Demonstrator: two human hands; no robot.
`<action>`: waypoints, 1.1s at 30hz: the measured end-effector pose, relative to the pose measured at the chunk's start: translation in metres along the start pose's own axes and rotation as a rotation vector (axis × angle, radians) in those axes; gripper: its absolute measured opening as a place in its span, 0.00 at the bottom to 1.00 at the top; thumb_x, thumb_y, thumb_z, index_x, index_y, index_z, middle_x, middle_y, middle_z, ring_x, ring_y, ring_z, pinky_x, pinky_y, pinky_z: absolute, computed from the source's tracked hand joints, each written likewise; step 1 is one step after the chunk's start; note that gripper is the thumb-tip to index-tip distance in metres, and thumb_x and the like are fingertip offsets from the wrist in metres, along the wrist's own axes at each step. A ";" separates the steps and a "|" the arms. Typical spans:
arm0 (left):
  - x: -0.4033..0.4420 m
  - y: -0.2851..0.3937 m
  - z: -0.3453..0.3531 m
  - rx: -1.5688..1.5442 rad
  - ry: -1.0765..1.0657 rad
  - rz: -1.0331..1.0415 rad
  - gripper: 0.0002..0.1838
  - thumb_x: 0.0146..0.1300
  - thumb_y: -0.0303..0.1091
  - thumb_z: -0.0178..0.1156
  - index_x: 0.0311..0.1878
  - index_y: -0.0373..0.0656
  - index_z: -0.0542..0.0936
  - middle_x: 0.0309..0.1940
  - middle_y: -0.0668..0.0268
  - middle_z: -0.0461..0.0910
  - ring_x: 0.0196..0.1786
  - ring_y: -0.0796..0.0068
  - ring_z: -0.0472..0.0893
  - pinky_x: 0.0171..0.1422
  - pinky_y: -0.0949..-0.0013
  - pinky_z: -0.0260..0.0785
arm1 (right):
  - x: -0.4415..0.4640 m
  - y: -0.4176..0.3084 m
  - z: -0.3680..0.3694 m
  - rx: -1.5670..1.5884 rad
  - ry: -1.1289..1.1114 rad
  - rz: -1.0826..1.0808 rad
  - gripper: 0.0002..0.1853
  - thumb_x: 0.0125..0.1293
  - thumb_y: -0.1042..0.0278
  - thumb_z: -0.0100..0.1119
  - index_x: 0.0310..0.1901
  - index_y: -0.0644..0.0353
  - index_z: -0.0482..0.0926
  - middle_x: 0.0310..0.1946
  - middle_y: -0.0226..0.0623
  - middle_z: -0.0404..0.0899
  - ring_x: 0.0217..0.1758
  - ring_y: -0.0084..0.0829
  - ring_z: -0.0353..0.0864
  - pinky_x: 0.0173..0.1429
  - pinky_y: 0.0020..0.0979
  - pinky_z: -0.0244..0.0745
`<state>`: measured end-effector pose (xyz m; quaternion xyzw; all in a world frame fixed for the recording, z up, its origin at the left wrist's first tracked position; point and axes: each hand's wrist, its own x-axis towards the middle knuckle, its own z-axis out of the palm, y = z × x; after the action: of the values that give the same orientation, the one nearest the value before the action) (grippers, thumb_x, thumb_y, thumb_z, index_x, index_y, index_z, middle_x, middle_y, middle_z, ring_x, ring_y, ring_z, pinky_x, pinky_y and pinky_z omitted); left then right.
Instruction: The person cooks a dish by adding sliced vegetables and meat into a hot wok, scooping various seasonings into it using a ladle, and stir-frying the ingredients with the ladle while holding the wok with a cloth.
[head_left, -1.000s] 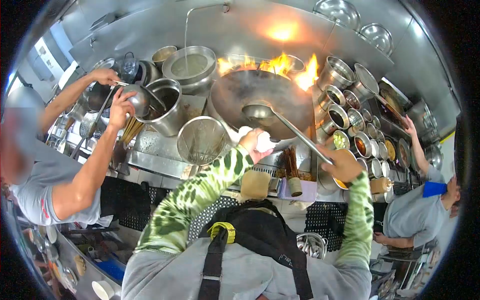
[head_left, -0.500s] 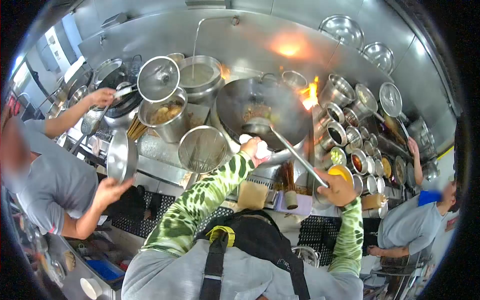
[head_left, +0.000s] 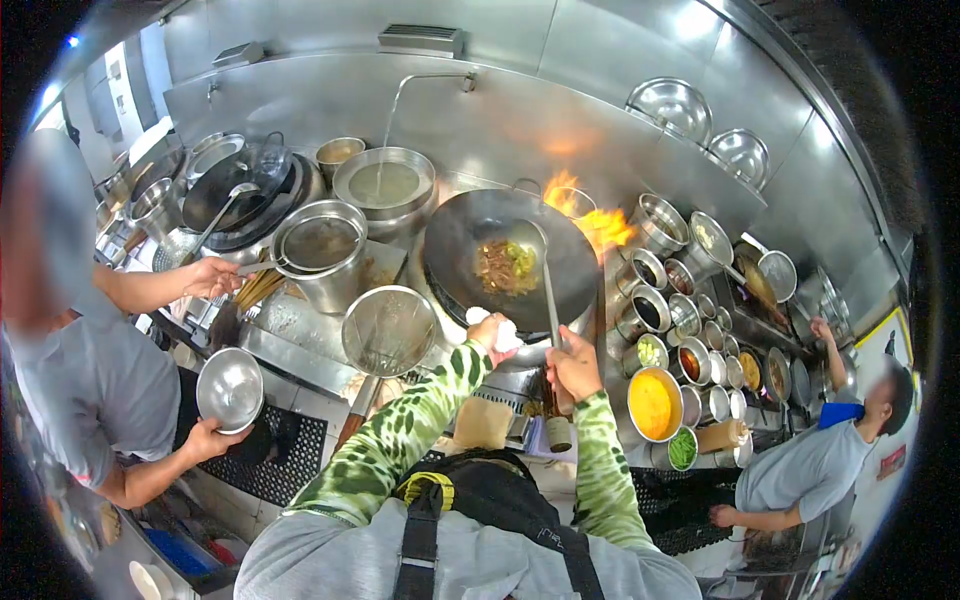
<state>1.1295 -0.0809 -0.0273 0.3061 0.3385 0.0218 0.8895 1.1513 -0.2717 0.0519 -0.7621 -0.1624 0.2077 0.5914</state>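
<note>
A dark wok (head_left: 455,240) sits on the burner in front of me, with chopped brown and green food (head_left: 507,268) in its middle. My left hand (head_left: 487,331) is closed on a bunched white cloth (head_left: 505,340) at the wok's near rim; whatever part of the wok lies under the cloth is hidden. My right hand (head_left: 574,368) is closed around the handle of a long metal ladle (head_left: 551,290). The ladle's bowl rests inside the wok at the right edge of the food. Flames (head_left: 600,228) rise past the wok's far right rim.
On the left, a co-worker (head_left: 90,390) holds a strainer (head_left: 320,243) over a pot and a steel bowl (head_left: 230,390). A large mesh strainer (head_left: 390,330) lies left of my wok. Several seasoning containers (head_left: 655,402) stand right. Another person (head_left: 820,450) works beyond them.
My right hand and the ladle have swung left, and the ladle's bowl has moved off the food's near side. The flames have grown. The left co-worker has lowered the strainer onto the pot.
</note>
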 end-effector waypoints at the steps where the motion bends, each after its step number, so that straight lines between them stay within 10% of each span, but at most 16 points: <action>1: 0.001 0.000 -0.002 0.013 -0.018 0.006 0.07 0.61 0.42 0.56 0.38 0.52 0.76 0.32 0.66 0.79 0.37 0.62 0.82 0.37 0.55 0.78 | -0.010 -0.006 0.000 0.021 -0.037 -0.002 0.35 0.62 0.75 0.56 0.71 0.67 0.58 0.20 0.31 0.75 0.15 0.22 0.73 0.18 0.27 0.69; 7: 0.001 0.000 -0.002 -0.023 -0.028 0.019 0.10 0.61 0.44 0.59 0.41 0.51 0.77 0.33 0.67 0.80 0.35 0.62 0.82 0.37 0.54 0.77 | -0.013 -0.027 -0.023 0.232 -0.193 0.230 0.37 0.64 0.76 0.57 0.73 0.62 0.54 0.27 0.34 0.77 0.18 0.24 0.74 0.18 0.27 0.71; 15: 0.004 -0.003 -0.008 -0.060 -0.087 -0.015 0.05 0.61 0.40 0.58 0.36 0.53 0.76 0.29 0.67 0.79 0.33 0.62 0.81 0.34 0.52 0.76 | 0.062 -0.001 -0.017 -0.490 -0.022 -0.224 0.33 0.61 0.73 0.58 0.69 0.62 0.64 0.19 0.36 0.78 0.16 0.23 0.74 0.24 0.29 0.71; 18: 0.002 0.008 -0.011 -0.025 -0.110 -0.052 0.05 0.60 0.40 0.58 0.34 0.53 0.76 0.29 0.68 0.78 0.34 0.62 0.81 0.35 0.53 0.76 | 0.029 0.017 -0.050 -0.847 -0.181 -0.501 0.32 0.61 0.67 0.59 0.69 0.56 0.66 0.42 0.61 0.80 0.46 0.55 0.81 0.52 0.46 0.73; 27: 0.018 -0.012 -0.019 0.036 -0.087 0.010 0.09 0.63 0.42 0.56 0.39 0.48 0.75 0.32 0.63 0.78 0.36 0.60 0.81 0.37 0.54 0.76 | -0.085 -0.023 -0.100 -0.891 -0.130 -0.525 0.32 0.61 0.73 0.56 0.69 0.59 0.64 0.37 0.61 0.77 0.42 0.61 0.76 0.47 0.47 0.73; 29: -0.039 -0.010 -0.020 0.106 -0.110 -0.113 0.11 0.66 0.44 0.53 0.41 0.46 0.74 0.34 0.61 0.78 0.35 0.58 0.81 0.36 0.54 0.77 | -0.129 -0.083 -0.133 -0.829 -0.323 -0.479 0.32 0.62 0.76 0.58 0.69 0.59 0.64 0.53 0.56 0.78 0.48 0.46 0.81 0.54 0.42 0.73; 31: -0.083 0.009 -0.009 0.060 -0.152 -0.096 0.10 0.67 0.43 0.52 0.41 0.47 0.74 0.35 0.62 0.79 0.35 0.58 0.81 0.37 0.53 0.78 | -0.162 -0.125 -0.162 -0.542 -0.407 0.120 0.30 0.63 0.77 0.57 0.68 0.60 0.67 0.48 0.43 0.82 0.28 0.30 0.80 0.40 0.31 0.78; 33: -0.104 0.019 0.010 0.010 -0.129 -0.161 0.10 0.67 0.43 0.52 0.42 0.48 0.74 0.35 0.61 0.79 0.35 0.57 0.81 0.38 0.53 0.78 | -0.147 -0.135 -0.159 -0.719 -0.475 0.118 0.33 0.61 0.77 0.58 0.70 0.59 0.65 0.40 0.44 0.82 0.25 0.27 0.78 0.35 0.29 0.75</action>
<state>1.0588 -0.0959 0.0501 0.2832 0.3044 -0.0713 0.9067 1.1053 -0.4430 0.2346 -0.8588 -0.3119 0.3409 0.2215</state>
